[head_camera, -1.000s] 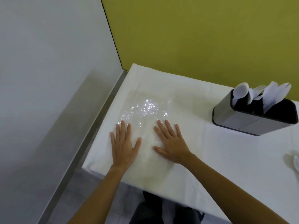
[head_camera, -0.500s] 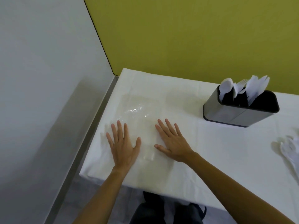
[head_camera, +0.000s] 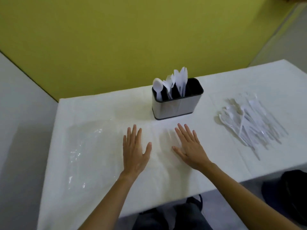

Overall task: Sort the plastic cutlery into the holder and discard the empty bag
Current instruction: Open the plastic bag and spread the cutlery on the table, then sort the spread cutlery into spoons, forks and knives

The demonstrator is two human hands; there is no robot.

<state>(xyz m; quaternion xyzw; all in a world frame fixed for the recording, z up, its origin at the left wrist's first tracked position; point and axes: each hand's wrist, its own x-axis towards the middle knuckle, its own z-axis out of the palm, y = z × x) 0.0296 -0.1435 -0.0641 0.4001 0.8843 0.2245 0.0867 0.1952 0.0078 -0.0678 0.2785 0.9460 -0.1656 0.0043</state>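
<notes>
flat hands (head_camera: 163,150) on table (head_camera: 103,107), holder (head_camera: 177,106), loose cutlery (head_camera: 249,123)

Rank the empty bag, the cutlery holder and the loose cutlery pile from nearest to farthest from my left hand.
1. Empty bag, just left of the left hand.
2. Cutlery holder, ahead, slightly right.
3. Loose cutlery pile, far right.

far edge, middle: holder (head_camera: 177,105) upright, tall obstacle
near edge, middle: table (head_camera: 166,180) cloth free up to holder
right end: loose cutlery pile (head_camera: 249,125)
left end: bag (head_camera: 89,151), flat
</notes>
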